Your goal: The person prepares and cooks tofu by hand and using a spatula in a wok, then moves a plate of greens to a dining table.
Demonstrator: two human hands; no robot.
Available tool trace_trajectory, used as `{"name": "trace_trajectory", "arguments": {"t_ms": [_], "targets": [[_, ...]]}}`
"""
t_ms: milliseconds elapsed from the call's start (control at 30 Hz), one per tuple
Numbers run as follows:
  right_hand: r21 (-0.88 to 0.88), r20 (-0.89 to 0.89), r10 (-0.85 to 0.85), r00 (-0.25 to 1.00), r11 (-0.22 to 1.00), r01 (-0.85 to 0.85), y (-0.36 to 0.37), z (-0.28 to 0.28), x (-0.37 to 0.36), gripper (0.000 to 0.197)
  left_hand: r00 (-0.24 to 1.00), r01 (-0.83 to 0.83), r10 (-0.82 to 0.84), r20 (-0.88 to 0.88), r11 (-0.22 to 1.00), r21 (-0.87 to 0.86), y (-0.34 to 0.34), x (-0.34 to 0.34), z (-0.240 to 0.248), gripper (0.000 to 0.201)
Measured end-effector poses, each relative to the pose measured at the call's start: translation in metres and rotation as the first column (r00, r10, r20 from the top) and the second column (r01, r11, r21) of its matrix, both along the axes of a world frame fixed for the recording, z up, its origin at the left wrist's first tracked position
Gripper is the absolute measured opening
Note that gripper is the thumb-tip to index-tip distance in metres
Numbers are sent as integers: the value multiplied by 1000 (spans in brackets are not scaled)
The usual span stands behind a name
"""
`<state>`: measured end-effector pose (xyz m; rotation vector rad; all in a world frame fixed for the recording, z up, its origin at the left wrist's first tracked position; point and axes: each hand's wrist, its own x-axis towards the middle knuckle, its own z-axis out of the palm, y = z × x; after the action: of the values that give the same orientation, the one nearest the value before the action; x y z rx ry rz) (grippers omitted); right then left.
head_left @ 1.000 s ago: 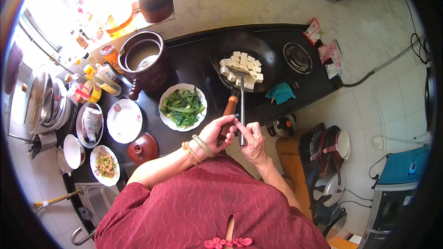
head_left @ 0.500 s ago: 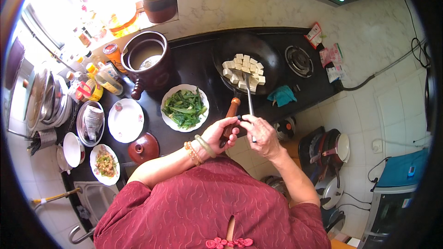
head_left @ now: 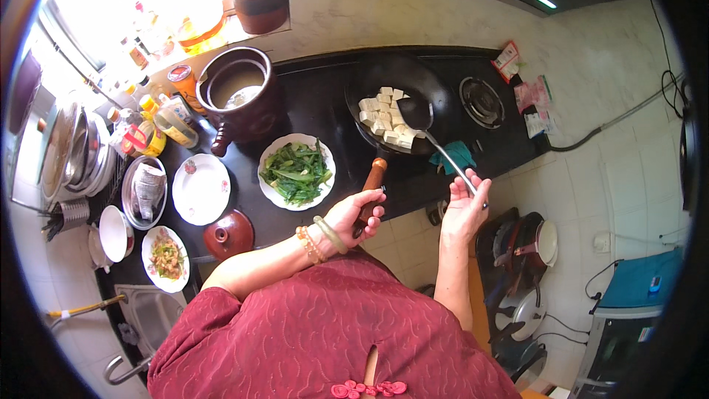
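Note:
My left hand (head_left: pixel 356 216) is closed around the wooden handle (head_left: pixel 375 176) of a black wok (head_left: pixel 369 66) on the stove. White tofu cubes (head_left: pixel 381 121) lie heaped in the wok's near left part. In my right hand (head_left: pixel 465 210) is the upper end of a long metal ladle (head_left: pixel 452 161), fingers wrapped around it. Its dark, rounded head (head_left: pixel 415 112) is in the wok at the right side of the tofu, seemingly touching the cubes. Just right of the wok's near rim lies a teal cloth (head_left: pixel 454 157), partly behind the ladle's shaft.
Left of the wok are a plate of green leaves (head_left: pixel 295 172), a dark clay pot (head_left: pixel 258 114), a white plate (head_left: pixel 201 188), a dish with fish (head_left: pixel 150 193), a brown lid (head_left: pixel 229 235) and several bottles (head_left: pixel 173 125). Another burner (head_left: pixel 482 102) lies right of the wok.
My right hand has moved right, away from my left hand, and the ladle now slants the other way. Its head has shifted to the right side of the tofu. My left hand stays put.

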<state>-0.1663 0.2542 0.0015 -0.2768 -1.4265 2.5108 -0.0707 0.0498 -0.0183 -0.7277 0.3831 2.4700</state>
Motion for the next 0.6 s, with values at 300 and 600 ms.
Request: {"name": "trace_trajectory", "arguments": {"t_ms": [300,600], "targets": [[-102,-5,21,1000,995,-21,-5,-6,-8,36,1000,-3,3,-13,1000,6,2,0,-1,19],[-170,1,102,995,980,-101,-2,-14,-13,37,1000,-2,2,-26,1000,-13,2,0,-1,19]]}}
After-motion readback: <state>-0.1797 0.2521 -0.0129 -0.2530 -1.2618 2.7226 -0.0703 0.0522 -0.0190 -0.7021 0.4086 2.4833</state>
